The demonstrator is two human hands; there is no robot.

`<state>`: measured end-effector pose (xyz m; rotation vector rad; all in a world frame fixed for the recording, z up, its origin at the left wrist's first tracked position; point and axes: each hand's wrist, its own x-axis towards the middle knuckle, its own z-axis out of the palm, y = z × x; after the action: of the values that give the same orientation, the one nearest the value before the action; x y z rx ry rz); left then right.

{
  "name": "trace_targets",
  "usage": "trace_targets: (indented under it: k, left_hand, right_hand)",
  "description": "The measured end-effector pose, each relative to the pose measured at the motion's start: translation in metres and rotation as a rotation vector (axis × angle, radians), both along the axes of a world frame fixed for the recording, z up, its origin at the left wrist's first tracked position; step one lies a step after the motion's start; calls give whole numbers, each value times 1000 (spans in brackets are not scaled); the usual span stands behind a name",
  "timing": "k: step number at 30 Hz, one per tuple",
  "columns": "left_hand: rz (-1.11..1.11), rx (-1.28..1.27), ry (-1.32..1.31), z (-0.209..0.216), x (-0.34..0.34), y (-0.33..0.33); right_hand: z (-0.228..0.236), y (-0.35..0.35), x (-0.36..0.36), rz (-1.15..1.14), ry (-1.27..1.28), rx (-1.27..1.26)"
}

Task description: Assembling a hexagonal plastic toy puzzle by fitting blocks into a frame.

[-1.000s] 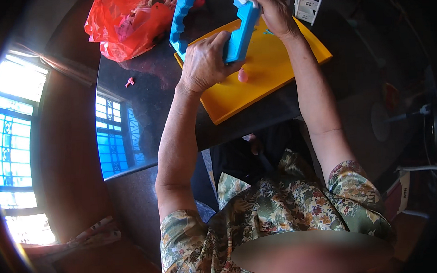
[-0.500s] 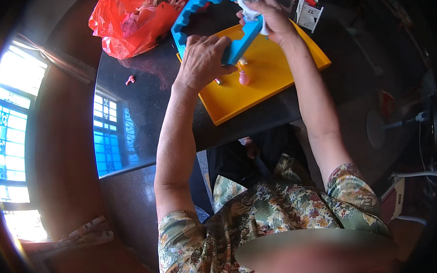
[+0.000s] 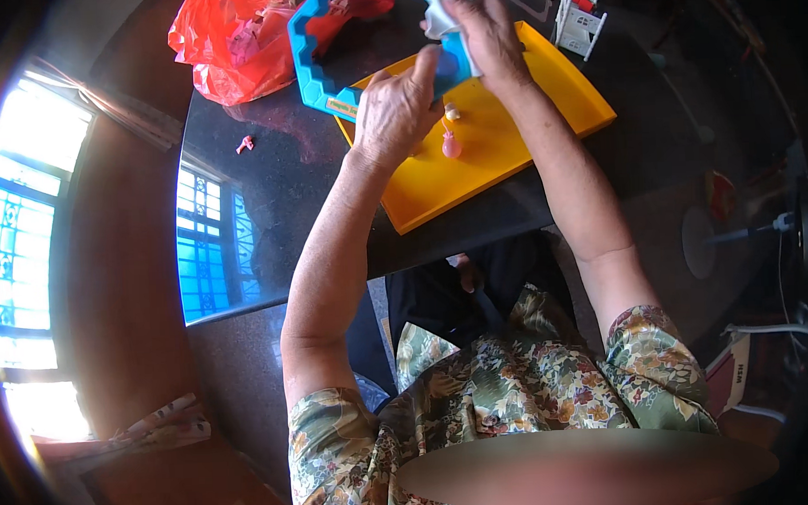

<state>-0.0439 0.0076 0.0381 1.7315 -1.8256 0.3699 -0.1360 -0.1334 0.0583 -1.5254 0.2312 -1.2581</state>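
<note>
A light-blue plastic frame (image 3: 307, 69), roughly hexagonal with a notched inner edge, is held up over the far side of the table. My left hand (image 3: 395, 110) grips its near side, thumb pointing up along it. On the frame's right side my right hand (image 3: 490, 45) is closed round a white cloth (image 3: 445, 15) and presses it against the plastic. Beneath both hands lies a shallow yellow tray (image 3: 446, 184). In it are a small pink bulb-shaped toy (image 3: 452, 145) and a little whitish piece (image 3: 452, 112).
The tray rests on a glossy black table (image 3: 268, 186). At the far left of it sits a red plastic bag (image 3: 228, 54) with things inside, and a small pink piece (image 3: 244, 144) lies nearer. A white toy rack (image 3: 579, 28) with a red part stands far right.
The blue frame has shifted left and turned, so a label on its near edge now shows. My left hand has moved right along it; my right hand and the cloth have moved slightly left.
</note>
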Motion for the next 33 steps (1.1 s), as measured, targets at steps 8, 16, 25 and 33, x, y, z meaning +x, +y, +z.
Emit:
trace_targets:
  k: [8, 16, 25, 33]
  left_hand:
    - [67, -178, -261, -5, 25, -2]
    - [414, -746, 196, 8, 40, 1]
    - [-573, -535, 1812, -9, 17, -9]
    - [-481, -268, 1634, 1, 17, -1]
  right_hand:
    - [-34, -60, -7, -6, 54, 42]
    - [-22, -11, 6, 153, -107, 361]
    - [-28, 14, 16, 223, -120, 386]
    - [-10, -35, 3, 230, -336, 412]
